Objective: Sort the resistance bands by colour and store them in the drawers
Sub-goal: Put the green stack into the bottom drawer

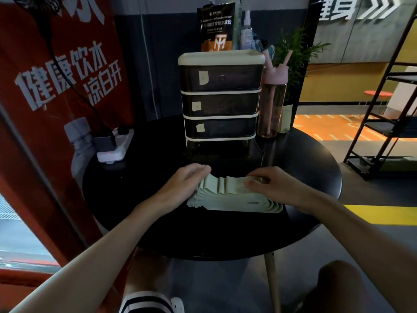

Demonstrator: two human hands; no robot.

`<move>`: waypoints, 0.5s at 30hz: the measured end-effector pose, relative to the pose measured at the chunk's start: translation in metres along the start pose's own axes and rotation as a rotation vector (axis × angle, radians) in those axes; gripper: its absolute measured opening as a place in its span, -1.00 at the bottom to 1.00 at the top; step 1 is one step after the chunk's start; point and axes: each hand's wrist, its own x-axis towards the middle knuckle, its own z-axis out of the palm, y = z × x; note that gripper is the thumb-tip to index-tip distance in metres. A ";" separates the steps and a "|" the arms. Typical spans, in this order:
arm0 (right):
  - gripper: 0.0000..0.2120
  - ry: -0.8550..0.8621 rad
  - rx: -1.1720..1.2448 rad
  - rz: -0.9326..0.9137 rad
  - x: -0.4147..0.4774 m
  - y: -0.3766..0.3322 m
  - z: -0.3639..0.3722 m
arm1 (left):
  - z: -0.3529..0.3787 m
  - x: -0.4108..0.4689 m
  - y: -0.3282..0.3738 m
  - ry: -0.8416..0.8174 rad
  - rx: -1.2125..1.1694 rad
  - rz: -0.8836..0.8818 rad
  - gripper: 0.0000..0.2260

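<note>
Both hands on pale green resistance bands (228, 201), stacked on the counter (158, 222) before the drawers (221, 105) | your left hand (184, 185): fingers straight against the stack's end | right hand (274, 186): fingers curled over its far edge | step: gathering one colour | next: lift the stack level into the lowest drawer (223, 152), seemingly pulled out

Bare left hand (183, 185), right hand (278, 186), forearms (108, 242), black-and-white striped hem (144, 302), white perforated shoe (177, 304)

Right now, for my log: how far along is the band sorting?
Done: pale green bands stacked on the table. In hand: left hand rests on the stack, right hand pinches it. Left: storing it; bottom drawer looks pulled out, upper three shut.
</note>
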 end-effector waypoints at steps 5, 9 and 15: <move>-0.80 -0.063 -0.097 0.023 0.009 -0.009 0.008 | 0.003 0.005 0.006 -0.062 0.161 0.008 -0.75; -0.78 -0.039 -0.100 0.019 0.013 -0.011 0.011 | 0.004 0.006 0.010 -0.060 0.214 -0.057 -0.73; -0.79 -0.009 -0.128 -0.051 0.005 -0.011 0.011 | 0.003 0.004 0.007 -0.098 0.298 0.018 -0.51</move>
